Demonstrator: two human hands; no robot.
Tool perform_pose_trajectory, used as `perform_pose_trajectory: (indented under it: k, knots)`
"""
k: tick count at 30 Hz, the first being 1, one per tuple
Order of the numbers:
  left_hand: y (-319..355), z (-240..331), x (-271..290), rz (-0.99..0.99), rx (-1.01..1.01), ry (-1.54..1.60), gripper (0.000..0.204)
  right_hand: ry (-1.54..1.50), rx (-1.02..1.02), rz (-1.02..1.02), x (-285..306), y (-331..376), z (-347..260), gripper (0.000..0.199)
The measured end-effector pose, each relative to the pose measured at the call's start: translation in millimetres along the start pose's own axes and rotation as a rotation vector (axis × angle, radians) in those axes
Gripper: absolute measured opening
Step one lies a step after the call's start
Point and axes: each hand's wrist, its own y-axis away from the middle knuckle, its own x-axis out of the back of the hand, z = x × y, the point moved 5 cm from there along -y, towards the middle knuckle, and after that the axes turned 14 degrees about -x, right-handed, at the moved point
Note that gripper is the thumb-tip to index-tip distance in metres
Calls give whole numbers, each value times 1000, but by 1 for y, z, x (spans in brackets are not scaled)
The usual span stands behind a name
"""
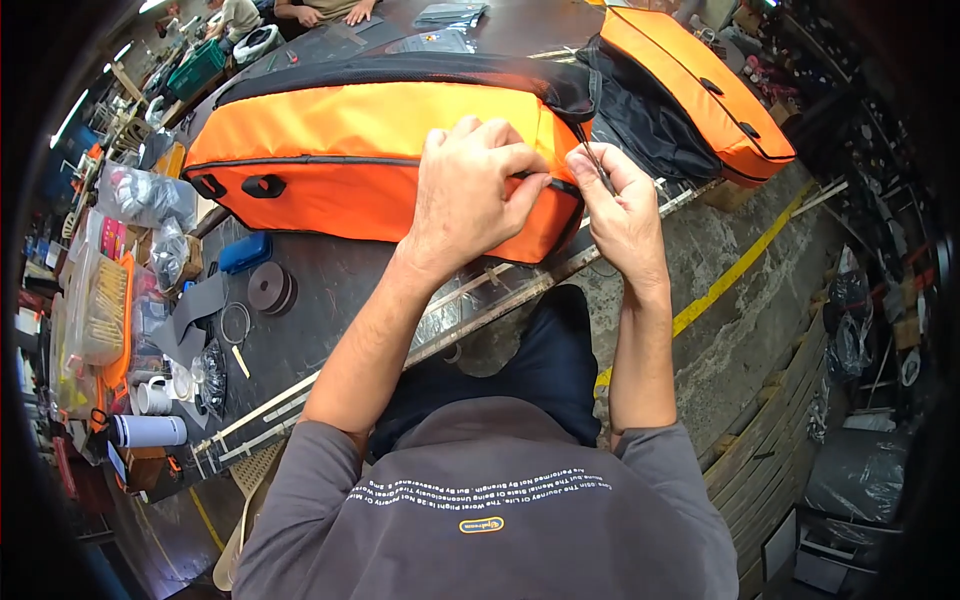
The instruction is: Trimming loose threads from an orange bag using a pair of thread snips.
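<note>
Your left hand (470, 195): fingers curled, pressing the orange bag (350, 150) at its black zipper seam | your right hand (620, 205): fingers pinching a thin dark tool (597, 165) just beside | bag lies on the bench (330, 290) under both.

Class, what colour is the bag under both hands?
Bright orange bag with black trim, seen in the head view.

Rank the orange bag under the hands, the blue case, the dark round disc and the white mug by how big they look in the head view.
1. orange bag
2. blue case
3. dark round disc and white mug: they look too alike to rank.
</note>
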Motion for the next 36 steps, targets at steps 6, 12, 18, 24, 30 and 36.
perform_pose_trajectory:
  k: [6,12,18,24,30,36]
  knots:
    - [8,-35,0,125,271,330,9,51,7,70,0,12,-24,26]
    - [24,-50,-6,204,434,658,11,262,48,182,-7,30,-24,23]
    - [24,-43,-12,241,433,716,10,374,75,224,-19,31,-27,16]
    - [21,-38,-12,260,416,745,9,455,105,259,-20,29,-31,20]
    - [22,-40,-13,291,422,773,10,478,-48,237,-17,29,-32,24]
    - [21,-42,-13,254,423,749,10,546,48,211,-20,22,-37,24]
